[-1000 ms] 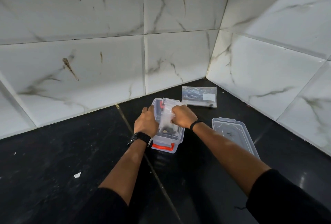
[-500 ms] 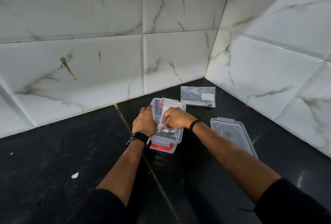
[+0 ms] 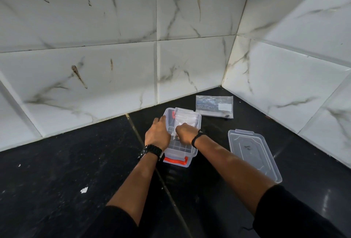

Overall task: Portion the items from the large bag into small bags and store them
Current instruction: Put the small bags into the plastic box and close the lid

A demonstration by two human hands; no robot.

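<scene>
A clear plastic storage box with orange clasps stands open on the black counter near the corner. A small clear bag with dark bits at its lower end lies inside it. My right hand reaches into the box and pinches the small bag near its lower end. My left hand grips the box's left wall. The large clear bag, with a white label, lies flat behind the box, near the wall corner.
The box's clear lid lies on the counter to the right of the box. White marble-tiled walls meet in a corner behind. A small white scrap lies on the counter at the left.
My right hand slid left and down along the small bag, lowering it deeper into the box. My left hand stayed on the box's left wall.
</scene>
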